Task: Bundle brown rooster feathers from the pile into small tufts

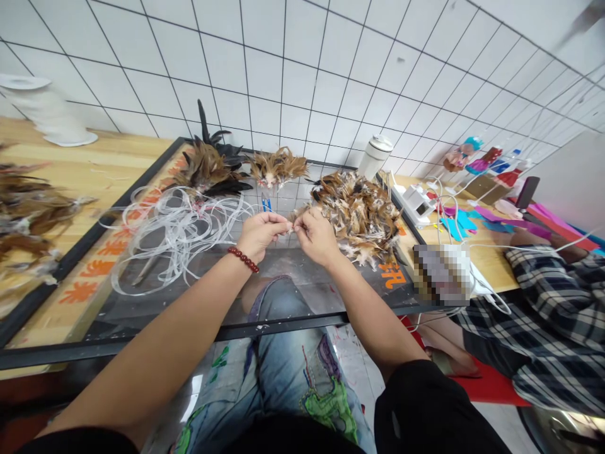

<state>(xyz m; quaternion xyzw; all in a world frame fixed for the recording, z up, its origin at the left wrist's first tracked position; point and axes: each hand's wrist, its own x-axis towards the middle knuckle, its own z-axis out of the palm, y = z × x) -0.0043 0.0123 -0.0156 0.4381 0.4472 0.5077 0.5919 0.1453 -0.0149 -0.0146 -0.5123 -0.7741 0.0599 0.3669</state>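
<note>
My left hand (pixel 259 236) and my right hand (pixel 316 236) meet over the middle of a glass-topped table (pixel 189 302), fingertips pinched together. Between them is a small brown feather bundle (pixel 292 221), gripped by both hands. A red bead bracelet (pixel 242 259) is on my left wrist. A tangle of clear white line (pixel 174 230) lies to the left of my hands. A big heap of brown feathers (pixel 362 214) lies just right of my right hand.
More feather bunches (pixel 212 169) (pixel 278 167) sit at the table's far edge, blue scissors (pixel 266 203) near them. A white cup (pixel 374 156) stands at the back right. A person in a plaid shirt (pixel 548 315) sits to the right beside coloured paper (pixel 460 221). A white spool (pixel 47 110) stands at left.
</note>
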